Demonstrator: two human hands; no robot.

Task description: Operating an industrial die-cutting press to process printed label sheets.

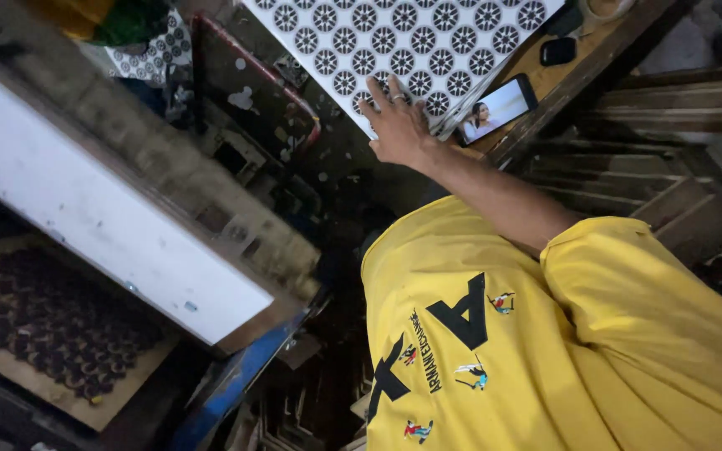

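Note:
My right hand (399,125) reaches forward from the yellow sleeve and lies flat on the near corner of a white sheet (411,38) printed with rows of dark round patterns. The fingers are spread on the sheet's surface, one of them wears a ring, and the thumb sits at the sheet's edge. Nothing is gripped inside the hand. The sheet lies on a wooden bench (545,88). My left hand is out of sight.
A phone (499,107) with a lit screen lies just right of my hand, with a small dark object (557,50) beyond it. A long white board (85,200) crosses the left. Below it is a tray of dark round pieces (43,326). Wooden slats (653,167) stand at the right.

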